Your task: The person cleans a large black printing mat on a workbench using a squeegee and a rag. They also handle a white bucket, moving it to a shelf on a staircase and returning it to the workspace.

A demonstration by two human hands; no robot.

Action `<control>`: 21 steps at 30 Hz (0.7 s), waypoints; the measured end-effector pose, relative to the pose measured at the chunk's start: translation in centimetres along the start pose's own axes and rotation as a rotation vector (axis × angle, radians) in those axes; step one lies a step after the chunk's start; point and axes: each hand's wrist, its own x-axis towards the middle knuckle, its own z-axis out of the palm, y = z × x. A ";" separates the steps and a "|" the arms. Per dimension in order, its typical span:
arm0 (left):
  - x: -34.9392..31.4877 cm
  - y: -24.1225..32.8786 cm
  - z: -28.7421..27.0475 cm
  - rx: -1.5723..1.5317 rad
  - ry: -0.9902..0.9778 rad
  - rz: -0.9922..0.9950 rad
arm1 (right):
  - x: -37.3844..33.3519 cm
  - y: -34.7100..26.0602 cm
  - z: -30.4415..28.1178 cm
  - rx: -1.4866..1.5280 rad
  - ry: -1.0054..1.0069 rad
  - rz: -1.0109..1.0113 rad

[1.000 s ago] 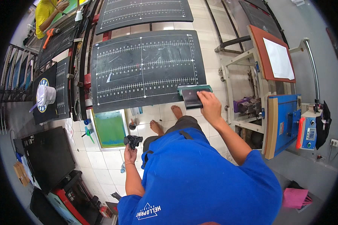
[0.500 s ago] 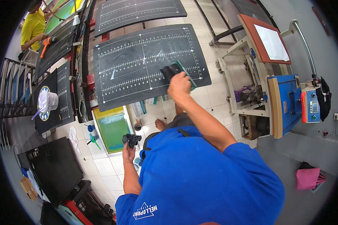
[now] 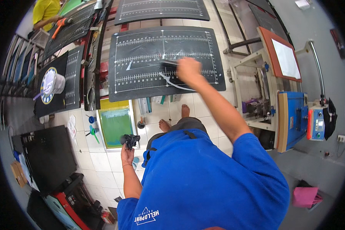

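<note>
My right hand [image 3: 189, 72] is closed around a dark, flat squeegee-like tool [image 3: 168, 66], smeared by motion. Hand and tool are over the black board [image 3: 140, 86], which carries white ruled scales; contact between tool and board cannot be made out. A pale curved streak [image 3: 174, 82] shows on the board just below the tool. Low on my left side, my left hand [image 3: 127, 155] grips a crumpled black cloth [image 3: 131, 141] away from the board.
A framed screen [image 3: 117, 126] leans below the board, beside small pots [image 3: 91, 119]. To the left, a white tub [image 3: 54, 83] sits on another board. A heat press [image 3: 293, 120] stands right. At upper left, a person in yellow [image 3: 46, 13] is near an orange heat gun [image 3: 59, 27].
My right hand has swung up and slightly right across the board with the tool turned. A pale curved streak now shows beneath it. My left hand still holds the cloth.
</note>
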 end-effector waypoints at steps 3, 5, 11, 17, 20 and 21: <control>-0.8 -1.5 -2.6 -0.047 0.017 -0.013 | -3.9 10.5 1.1 0.025 0.209 -0.121; -2.2 -3.2 -4.8 -0.080 0.072 -0.019 | -6.6 15.7 1.2 0.052 0.299 -0.290; -5.4 -5.9 -7.5 -0.089 0.257 -0.088 | -10.9 20.8 -0.7 -0.041 0.073 -0.574; -4.6 -5.8 -2.6 -0.184 0.189 0.042 | -6.7 11.5 0.9 0.101 0.095 -0.829; -4.9 -6.9 0.9 -0.215 0.156 0.100 | -4.4 2.8 2.2 0.141 0.182 -0.908; -5.1 -7.3 2.0 -0.208 0.156 0.100 | -3.8 0.5 2.6 0.157 0.197 -0.924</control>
